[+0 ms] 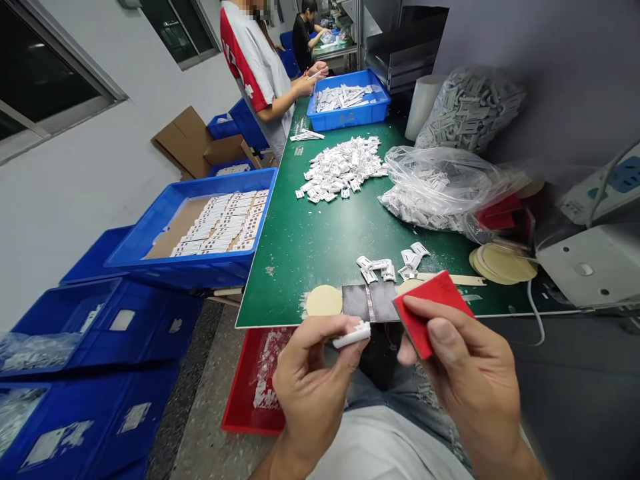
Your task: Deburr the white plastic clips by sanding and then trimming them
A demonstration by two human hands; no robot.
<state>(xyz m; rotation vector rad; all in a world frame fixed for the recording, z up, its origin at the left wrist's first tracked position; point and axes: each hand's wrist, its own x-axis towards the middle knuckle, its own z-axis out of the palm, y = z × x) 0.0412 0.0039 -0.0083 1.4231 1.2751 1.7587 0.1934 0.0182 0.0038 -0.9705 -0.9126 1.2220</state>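
Observation:
Pinched between the thumb and fingers of my left hand [315, 387] is a small white plastic part [353, 335], held just off the table's near edge. My right hand [470, 373] grips a flat red square pad [440, 307] with a dark edge, tilted and apart from the part. Beyond the hands lie several loose white parts [385, 269] on the green table. Dark grey squares [356, 302] and a pale yellow disc [324, 301] sit along the near edge. A second yellow disc is partly hidden behind the red pad.
A heap of white parts [345, 167] and a clear plastic bag [430, 193] occupy the green table [280, 233]. Blue bins [185, 267] stand at the left, a red tray [240, 400] below. A co-worker [265, 67] stands by a blue tray [350, 119]. Yellow discs [505, 263] lie right.

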